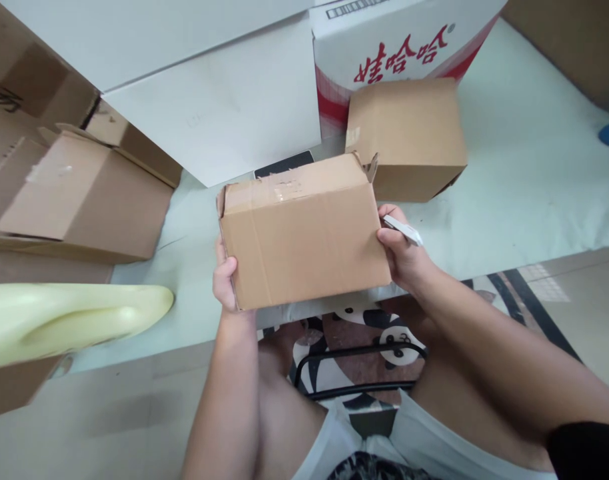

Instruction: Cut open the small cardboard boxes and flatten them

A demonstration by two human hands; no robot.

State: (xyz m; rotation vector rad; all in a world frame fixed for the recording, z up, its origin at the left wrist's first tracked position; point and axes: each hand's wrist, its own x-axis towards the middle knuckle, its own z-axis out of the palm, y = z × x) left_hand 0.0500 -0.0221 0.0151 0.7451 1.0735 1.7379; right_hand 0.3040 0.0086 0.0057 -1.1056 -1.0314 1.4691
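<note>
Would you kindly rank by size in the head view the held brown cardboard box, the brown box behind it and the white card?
Held brown cardboard box (nearer, so unsure)
Brown box behind
White card

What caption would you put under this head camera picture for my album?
Left hand and right hand hold a taped brown cardboard box over a pale green floor surface.

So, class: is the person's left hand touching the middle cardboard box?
Touching. The head view shows the left hand clasping the cardboard box at its lower left edge, with no gap between them.
</note>
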